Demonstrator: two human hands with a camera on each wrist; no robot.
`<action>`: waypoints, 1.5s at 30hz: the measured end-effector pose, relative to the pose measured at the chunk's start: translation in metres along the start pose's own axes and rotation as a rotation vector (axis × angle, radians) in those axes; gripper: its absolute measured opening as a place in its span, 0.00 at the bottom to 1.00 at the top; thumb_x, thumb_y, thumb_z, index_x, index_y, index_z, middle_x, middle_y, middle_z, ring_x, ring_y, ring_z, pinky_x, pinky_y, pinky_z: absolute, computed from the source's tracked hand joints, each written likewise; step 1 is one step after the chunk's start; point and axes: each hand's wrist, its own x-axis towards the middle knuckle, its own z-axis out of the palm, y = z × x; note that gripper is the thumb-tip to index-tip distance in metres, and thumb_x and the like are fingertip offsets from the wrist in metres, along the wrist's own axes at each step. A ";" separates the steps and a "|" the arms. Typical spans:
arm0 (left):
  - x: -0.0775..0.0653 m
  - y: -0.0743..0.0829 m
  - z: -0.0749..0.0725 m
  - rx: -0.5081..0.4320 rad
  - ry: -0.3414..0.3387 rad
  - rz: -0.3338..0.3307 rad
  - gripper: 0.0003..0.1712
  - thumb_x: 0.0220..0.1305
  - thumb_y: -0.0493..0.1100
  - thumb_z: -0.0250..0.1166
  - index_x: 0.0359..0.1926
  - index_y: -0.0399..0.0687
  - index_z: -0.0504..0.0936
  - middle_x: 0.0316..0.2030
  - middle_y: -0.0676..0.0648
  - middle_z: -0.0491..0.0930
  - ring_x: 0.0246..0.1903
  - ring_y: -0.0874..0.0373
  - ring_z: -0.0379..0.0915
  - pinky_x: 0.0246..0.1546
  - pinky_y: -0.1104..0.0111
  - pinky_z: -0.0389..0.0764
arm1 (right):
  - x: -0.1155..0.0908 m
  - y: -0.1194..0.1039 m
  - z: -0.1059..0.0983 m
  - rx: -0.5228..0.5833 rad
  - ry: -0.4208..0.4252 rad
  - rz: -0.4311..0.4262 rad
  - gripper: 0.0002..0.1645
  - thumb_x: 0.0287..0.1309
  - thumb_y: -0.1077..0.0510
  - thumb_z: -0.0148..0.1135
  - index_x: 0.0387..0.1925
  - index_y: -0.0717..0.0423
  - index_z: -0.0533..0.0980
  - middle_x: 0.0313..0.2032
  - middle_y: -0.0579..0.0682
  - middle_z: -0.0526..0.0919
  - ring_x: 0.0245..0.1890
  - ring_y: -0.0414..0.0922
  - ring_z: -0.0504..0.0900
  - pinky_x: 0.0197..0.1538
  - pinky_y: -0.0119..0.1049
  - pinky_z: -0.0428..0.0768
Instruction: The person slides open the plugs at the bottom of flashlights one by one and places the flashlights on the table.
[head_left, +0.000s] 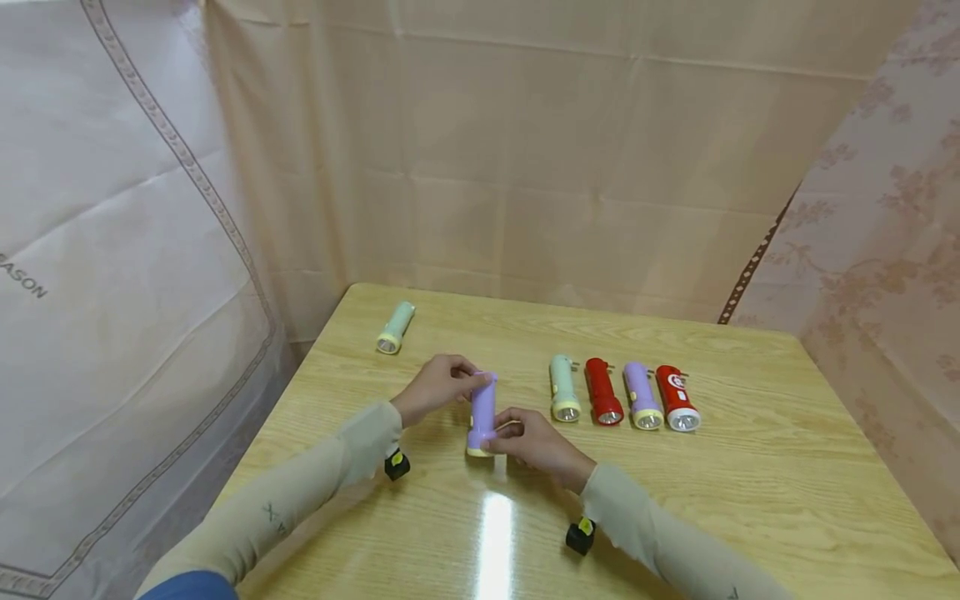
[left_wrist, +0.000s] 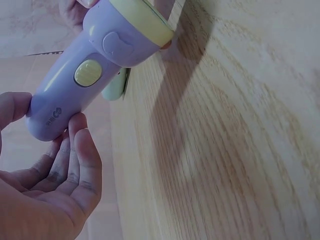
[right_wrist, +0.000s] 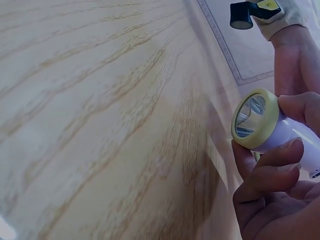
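Observation:
A purple flashlight [head_left: 483, 410] with a pale yellow lens ring is held between both hands, over the middle of the table. My left hand [head_left: 442, 387] pinches its tail end between thumb and fingers. At the head end, my right hand [head_left: 536, 446] grips the flashlight near the yellow ring. The left wrist view shows the oval yellow switch [left_wrist: 88, 73] on the purple body. In the right wrist view the clear lens [right_wrist: 251, 116] faces the camera, with thumb and fingers around the ring.
Right of the hands lie a green flashlight [head_left: 564, 388], a red one [head_left: 603, 392], a purple one [head_left: 642, 396] and a red-and-white one [head_left: 678, 398] in a row. Another green flashlight [head_left: 396, 327] lies at the back left of the wooden table [head_left: 780, 483]. Cloth curtains [head_left: 525, 167] stand behind.

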 end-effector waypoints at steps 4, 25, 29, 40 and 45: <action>0.000 0.000 0.001 0.001 0.000 -0.007 0.26 0.67 0.57 0.71 0.50 0.38 0.82 0.41 0.43 0.84 0.37 0.52 0.83 0.44 0.55 0.86 | -0.001 0.001 0.000 -0.005 0.002 -0.004 0.26 0.61 0.51 0.75 0.53 0.61 0.77 0.42 0.52 0.87 0.30 0.44 0.75 0.30 0.33 0.72; -0.003 -0.004 0.002 -0.002 -0.018 0.011 0.26 0.66 0.57 0.72 0.50 0.40 0.81 0.43 0.43 0.83 0.41 0.48 0.83 0.46 0.52 0.86 | 0.000 0.005 0.000 -0.021 0.005 -0.011 0.27 0.61 0.52 0.75 0.54 0.62 0.75 0.46 0.54 0.85 0.36 0.44 0.77 0.32 0.34 0.73; -0.003 -0.006 0.002 0.002 -0.021 0.032 0.26 0.65 0.57 0.72 0.50 0.42 0.82 0.43 0.44 0.82 0.41 0.50 0.81 0.46 0.52 0.86 | 0.000 0.004 0.000 -0.030 0.004 -0.009 0.27 0.60 0.52 0.75 0.55 0.61 0.75 0.46 0.54 0.84 0.38 0.45 0.78 0.34 0.35 0.74; -0.010 -0.010 0.001 0.011 -0.015 0.103 0.22 0.65 0.55 0.73 0.50 0.44 0.81 0.43 0.45 0.82 0.42 0.51 0.79 0.44 0.52 0.86 | -0.001 0.006 0.003 -0.046 0.016 -0.029 0.27 0.59 0.54 0.76 0.55 0.60 0.75 0.49 0.53 0.82 0.47 0.47 0.79 0.42 0.37 0.76; -0.012 -0.011 0.001 0.043 -0.029 0.176 0.19 0.65 0.53 0.73 0.48 0.48 0.82 0.43 0.48 0.82 0.42 0.52 0.78 0.43 0.57 0.84 | -0.001 0.008 0.003 -0.078 0.021 -0.069 0.27 0.59 0.56 0.76 0.55 0.61 0.76 0.49 0.52 0.83 0.51 0.48 0.79 0.50 0.39 0.75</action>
